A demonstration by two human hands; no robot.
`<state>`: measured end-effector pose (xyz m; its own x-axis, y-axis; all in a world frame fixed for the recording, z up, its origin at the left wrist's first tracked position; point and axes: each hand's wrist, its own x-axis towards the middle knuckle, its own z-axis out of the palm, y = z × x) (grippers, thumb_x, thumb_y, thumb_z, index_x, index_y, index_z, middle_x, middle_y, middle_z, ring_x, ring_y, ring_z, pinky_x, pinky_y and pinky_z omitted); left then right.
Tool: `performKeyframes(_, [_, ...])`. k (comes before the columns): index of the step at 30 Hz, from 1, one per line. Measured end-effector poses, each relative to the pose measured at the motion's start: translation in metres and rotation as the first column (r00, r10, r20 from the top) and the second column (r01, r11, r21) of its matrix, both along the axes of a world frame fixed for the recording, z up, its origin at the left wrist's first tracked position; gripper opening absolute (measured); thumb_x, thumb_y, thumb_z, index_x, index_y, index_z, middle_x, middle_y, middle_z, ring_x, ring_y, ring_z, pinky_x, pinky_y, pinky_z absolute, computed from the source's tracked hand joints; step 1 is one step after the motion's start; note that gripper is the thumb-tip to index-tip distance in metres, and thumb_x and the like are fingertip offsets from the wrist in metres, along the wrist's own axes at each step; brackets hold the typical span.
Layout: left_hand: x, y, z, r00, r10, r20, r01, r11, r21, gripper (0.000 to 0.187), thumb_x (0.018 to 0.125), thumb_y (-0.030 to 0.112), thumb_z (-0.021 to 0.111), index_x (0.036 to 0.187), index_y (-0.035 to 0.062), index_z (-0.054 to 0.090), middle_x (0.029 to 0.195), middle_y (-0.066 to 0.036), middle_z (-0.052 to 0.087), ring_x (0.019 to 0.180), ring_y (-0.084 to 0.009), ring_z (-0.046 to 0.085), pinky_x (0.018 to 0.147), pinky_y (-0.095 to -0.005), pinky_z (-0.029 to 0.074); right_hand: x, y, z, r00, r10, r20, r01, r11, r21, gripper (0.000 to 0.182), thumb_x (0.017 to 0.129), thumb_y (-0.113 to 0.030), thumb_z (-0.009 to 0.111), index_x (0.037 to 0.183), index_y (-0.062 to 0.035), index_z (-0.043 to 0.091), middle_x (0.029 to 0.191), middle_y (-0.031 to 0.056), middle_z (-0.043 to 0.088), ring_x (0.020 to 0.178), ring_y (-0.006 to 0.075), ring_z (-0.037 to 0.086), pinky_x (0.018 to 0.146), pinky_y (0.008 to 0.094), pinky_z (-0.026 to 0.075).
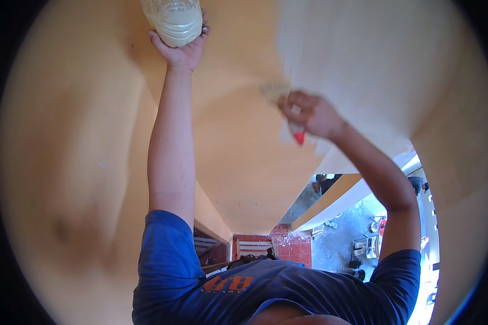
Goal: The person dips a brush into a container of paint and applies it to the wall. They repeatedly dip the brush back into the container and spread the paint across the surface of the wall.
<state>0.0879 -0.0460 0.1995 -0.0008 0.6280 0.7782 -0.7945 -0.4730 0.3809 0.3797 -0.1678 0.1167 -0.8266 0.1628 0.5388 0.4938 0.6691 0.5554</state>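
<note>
High at the upper left, my left hand (184, 57) is wrapped under the base of a clear plastic container (178, 26) with cream-coloured paint in it. My right hand (321, 118) grips a paintbrush (275, 93) against the wall, its pale bristles pointing left and its red handle end sticking out below the fingers. Motion blurs the bristles. They lie over the border between the peach-orange wall surface (233, 114) and a pale, whitish painted area (352, 59) that spreads to the upper right. Both arms are raised, the left one nearly straight and the right one bent.
Far below, red floor tiles (295, 249) carry white spots, beside a slatted wooden piece (255, 247). Lower right, a grey floor (331, 252) holds several small objects. A curved wall edge (328, 208) runs between the floor areas. Part of a person (326, 183) shows through a gap.
</note>
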Motion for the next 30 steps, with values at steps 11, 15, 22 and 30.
performKeyframes(11, [0.003,0.006,0.001,0.999,0.040,0.009,-0.040,0.995,0.091,0.103,0.059,0.083,0.051,0.131,0.0115,0.040,0.115,-0.017,0.049,0.092,-0.0253,0.049,0.075,-0.0336,0.043,0.001,0.008,-0.070,0.987,-0.067,0.146,0.101,0.964,-0.245,0.022,0.074,-0.011,0.058,0.096,-0.0077,0.058,0.100,0.0056,0.061,0.095,0.0214,0.060,0.069,0.0303,0.053])
performKeyframes(15, [-0.005,0.016,-0.004,1.000,-0.018,-0.008,0.018,0.998,0.065,0.103,0.059,0.083,0.051,0.132,0.0117,0.040,0.115,-0.017,0.049,0.093,-0.0257,0.049,0.075,-0.0337,0.043,-0.002,0.012,-0.049,0.989,-0.108,0.097,0.139,0.903,-0.408,0.031,0.072,-0.012,0.064,0.104,-0.0107,0.062,0.094,0.0036,0.062,0.089,0.0207,0.061,0.068,0.0319,0.053])
performKeyframes(22, [-0.003,0.016,-0.002,0.999,-0.041,-0.003,0.041,0.994,0.101,0.105,0.058,0.084,0.050,0.132,0.0106,0.039,0.115,-0.017,0.049,0.093,-0.0259,0.049,0.075,-0.0335,0.043,-0.001,0.021,0.097,0.955,-0.063,-0.290,0.095,0.991,0.098,0.025,0.076,-0.008,0.063,0.101,-0.0101,0.062,0.090,0.0047,0.062,0.081,0.0249,0.060,0.068,0.0350,0.051])
performKeyframes(30, [-0.010,0.025,-0.007,0.985,-0.175,-0.010,0.175,0.978,0.116,0.105,0.058,0.083,0.053,0.132,0.0104,0.039,0.116,-0.015,0.049,0.093,-0.0250,0.049,0.075,-0.0341,0.043,-0.007,0.022,-0.044,0.993,-0.119,0.020,0.121,0.980,-0.156,0.036,0.073,-0.011,0.059,0.108,-0.0091,0.057,0.093,0.0087,0.060,0.087,0.0229,0.061,0.066,0.0331,0.053])
